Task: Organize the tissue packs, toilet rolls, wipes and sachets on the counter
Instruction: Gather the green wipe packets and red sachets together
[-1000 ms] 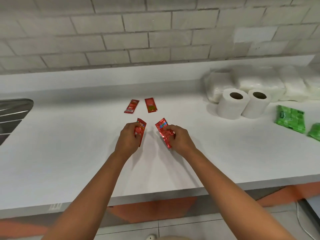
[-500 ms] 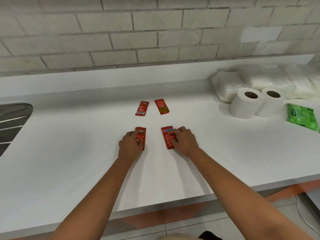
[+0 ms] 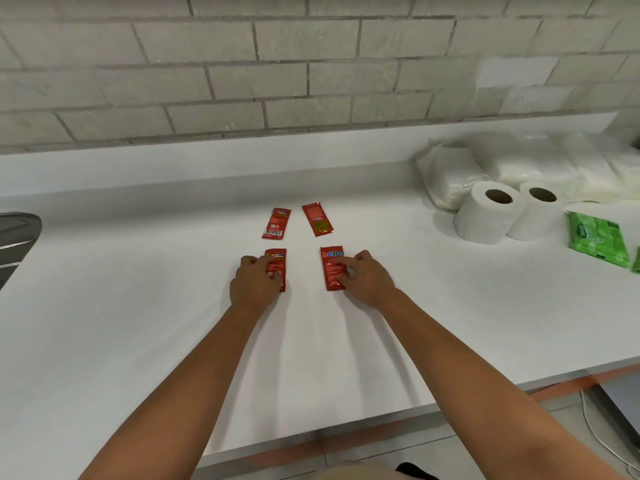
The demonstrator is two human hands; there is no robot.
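Four red sachets lie in two rows on the white counter. The far pair, a left sachet and a right sachet, lie untouched. My left hand pinches the near left sachet with curled fingertips and thumb as it lies flat. My right hand holds the near right sachet the same way. Two toilet rolls stand at the right, with clear-wrapped tissue packs behind them. A green wipes pack lies further right.
A steel sink is set into the counter at the left edge. A second green pack shows at the right border. A grey brick wall rises behind a low white upstand. The counter's front edge runs below my forearms.
Both hands have lowered their sachets from a tilted hold to flat on the counter, lined up under the far pair. The view shifted slightly left.
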